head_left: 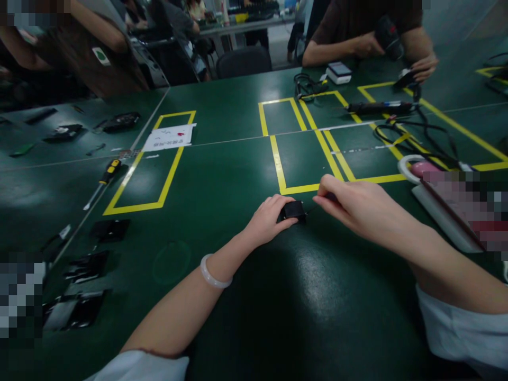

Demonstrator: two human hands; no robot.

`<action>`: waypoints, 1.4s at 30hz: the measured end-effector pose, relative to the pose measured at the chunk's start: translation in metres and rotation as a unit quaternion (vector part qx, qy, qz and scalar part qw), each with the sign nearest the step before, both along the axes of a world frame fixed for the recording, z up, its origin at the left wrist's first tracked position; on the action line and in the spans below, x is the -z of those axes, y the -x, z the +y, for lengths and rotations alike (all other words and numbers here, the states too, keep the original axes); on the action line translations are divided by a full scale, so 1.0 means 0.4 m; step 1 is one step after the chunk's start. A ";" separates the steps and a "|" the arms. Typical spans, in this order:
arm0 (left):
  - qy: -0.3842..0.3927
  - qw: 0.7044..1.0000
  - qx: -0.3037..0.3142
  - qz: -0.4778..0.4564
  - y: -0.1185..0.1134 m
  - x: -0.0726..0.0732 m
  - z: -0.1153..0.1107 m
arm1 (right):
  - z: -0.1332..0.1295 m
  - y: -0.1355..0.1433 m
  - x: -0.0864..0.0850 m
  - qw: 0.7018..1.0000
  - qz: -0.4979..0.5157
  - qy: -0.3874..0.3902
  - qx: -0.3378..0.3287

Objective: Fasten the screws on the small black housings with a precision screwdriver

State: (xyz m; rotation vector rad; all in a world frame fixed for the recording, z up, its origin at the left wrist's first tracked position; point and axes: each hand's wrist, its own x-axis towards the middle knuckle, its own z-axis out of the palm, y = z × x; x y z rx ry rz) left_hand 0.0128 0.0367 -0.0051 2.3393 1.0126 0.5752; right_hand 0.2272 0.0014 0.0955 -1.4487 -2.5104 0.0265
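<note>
A small black box-shaped part (292,210) rests on the green table (238,174), in front of a yellow tape outline. My left hand (270,219) grips it from the left, thumb on the near side and fingers on the far side. A pale bracelet circles the left wrist. Just right of the part, my right hand (337,201) is closed in a pinch around a thin dark item that points toward the part; it is too small to make out.
A yellow-black screwdriver (109,172), black parts (111,230) and a paper label (170,137) lie to the left. Dark cables (424,135), a black tool (379,107) and a pink-white object (448,201) are at right. Across the table, a person holds a power drill (389,38).
</note>
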 end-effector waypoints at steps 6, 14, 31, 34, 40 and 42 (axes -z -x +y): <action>-0.002 1.000 0.003 -0.001 0.001 0.000 0.001 | 0.001 0.004 0.002 0.999 -0.029 -0.022 0.013; -0.007 1.000 0.007 0.006 0.000 0.003 0.005 | -0.001 -0.002 0.005 1.000 -0.010 -0.024 0.000; -0.006 1.000 0.004 0.006 0.001 0.002 0.005 | -0.002 0.004 -0.004 1.000 0.017 0.012 0.004; -0.007 1.000 0.003 0.007 0.000 0.003 0.005 | 0.001 0.003 -0.004 1.000 0.017 0.016 0.007; -0.005 1.000 0.003 0.006 0.000 0.004 0.006 | 0.005 0.001 0.009 1.000 0.020 0.014 0.016; -0.006 1.000 0.004 0.005 0.000 0.003 0.006 | 0.005 0.000 0.010 1.000 0.020 0.006 0.020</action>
